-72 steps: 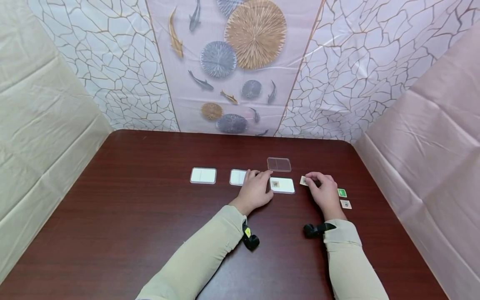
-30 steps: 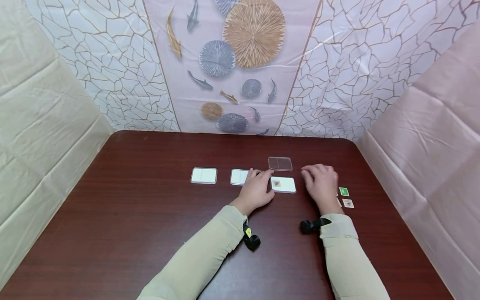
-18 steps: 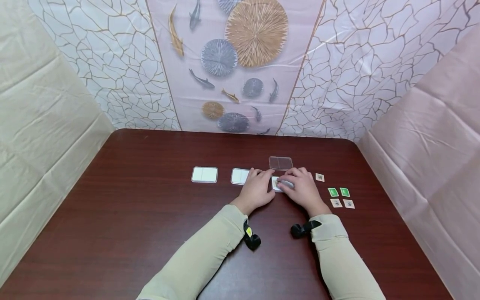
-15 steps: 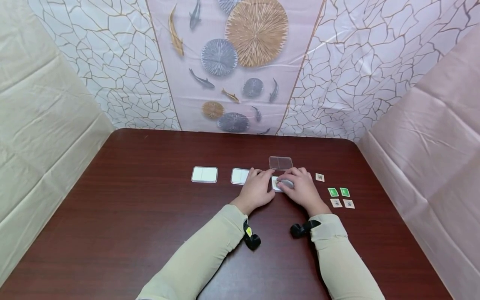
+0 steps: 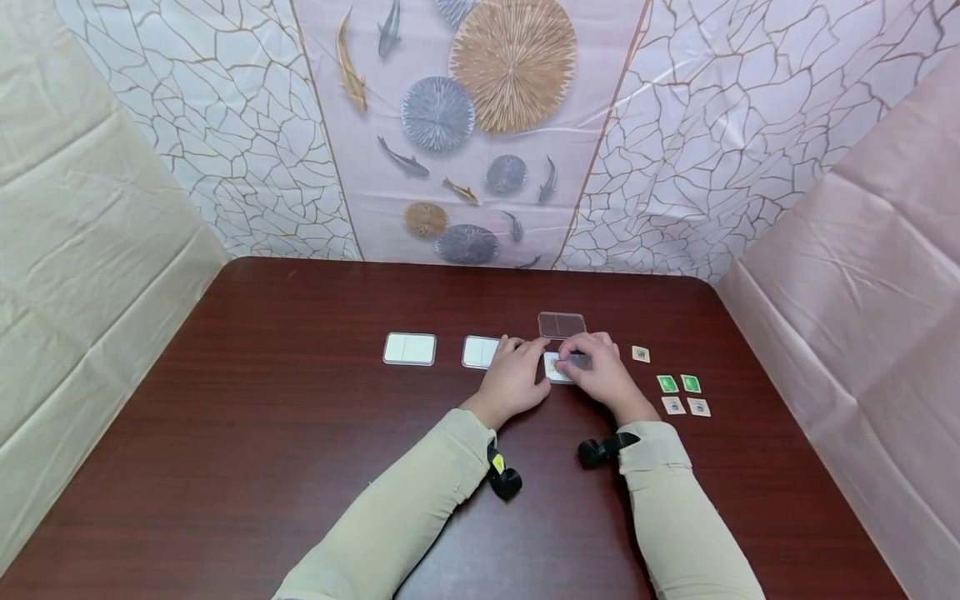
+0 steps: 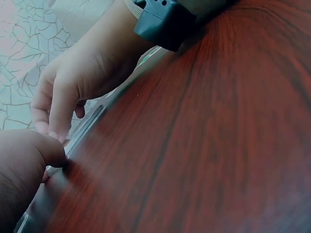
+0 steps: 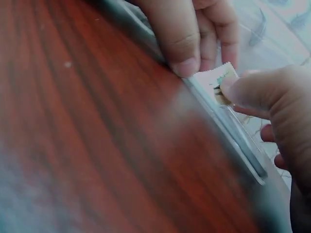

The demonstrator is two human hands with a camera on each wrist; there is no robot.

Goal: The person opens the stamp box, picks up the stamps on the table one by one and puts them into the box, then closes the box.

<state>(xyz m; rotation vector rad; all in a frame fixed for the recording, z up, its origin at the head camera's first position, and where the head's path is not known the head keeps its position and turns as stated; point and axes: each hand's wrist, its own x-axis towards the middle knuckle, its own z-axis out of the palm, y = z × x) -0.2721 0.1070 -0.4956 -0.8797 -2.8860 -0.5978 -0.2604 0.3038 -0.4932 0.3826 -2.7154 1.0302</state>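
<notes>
My left hand (image 5: 513, 382) grips the left end of a white-based case (image 5: 551, 377), thumb at its near edge and fingers at its far edge. Over that same case, my right hand (image 5: 602, 375) pinches a small stamp (image 7: 217, 83) between thumb and finger. The right wrist view shows its toothed edge and printed picture, tilted just above the case; the thumb covers part of it. Another white case (image 5: 477, 352) lies partly behind the left hand. Behind the gripped case is a clear lid (image 5: 561, 325), flat on the table.
A third white case (image 5: 409, 349) lies farther left. On the right are a single pale stamp (image 5: 641, 354), two green stamps (image 5: 667, 384) and two more pale stamps (image 5: 699, 407). The dark red-brown table (image 5: 300, 467) ends at patterned cloth behind and plain cloth at the sides.
My right hand has picked up a stamp from the right and carried it left over the case. Its fingers have since lifted slightly. The left hand stays in place.
</notes>
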